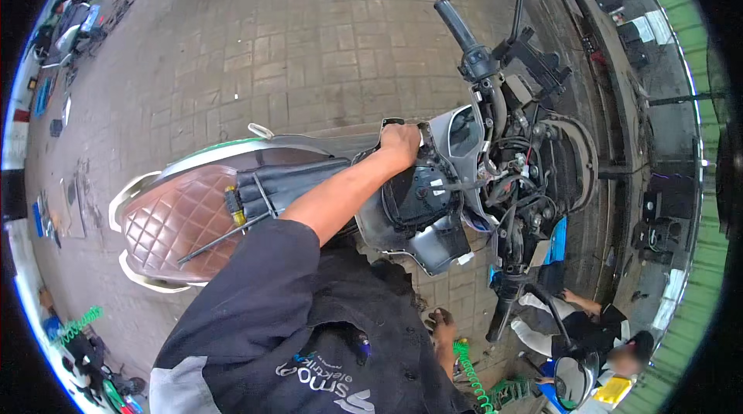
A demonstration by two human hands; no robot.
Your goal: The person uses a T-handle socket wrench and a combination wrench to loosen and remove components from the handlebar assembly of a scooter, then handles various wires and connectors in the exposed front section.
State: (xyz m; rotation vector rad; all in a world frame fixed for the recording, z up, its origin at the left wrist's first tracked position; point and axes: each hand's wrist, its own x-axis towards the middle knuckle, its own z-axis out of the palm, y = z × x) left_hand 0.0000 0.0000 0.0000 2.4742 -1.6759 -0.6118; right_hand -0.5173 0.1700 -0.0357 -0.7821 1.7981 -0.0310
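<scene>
A partly dismantled scooter lies across the view, with its brown quilted seat (174, 220) at the left and its handlebar grip (457, 25) at the right. My left hand (399, 147) is closed on the far edge of the grey inner body panel (379, 217), its fingertips hidden beneath. Beside it in the panel's middle is a black recess (418, 196). Low by my body, my right hand (443, 327) hangs near a green coiled hose (470, 371); its fingers look loosely apart and I see nothing in them. A metal T-handle tool (224, 242) and a yellow-handled tool (234, 207) rest on the seat.
Bare cables and frame parts (518, 170) show at the scooter's front. A person (592, 329) sits at the lower right, near a round mirror (574, 381). A rail (611, 73) runs along the right. Another two-wheeler (73, 31) stands at the far left.
</scene>
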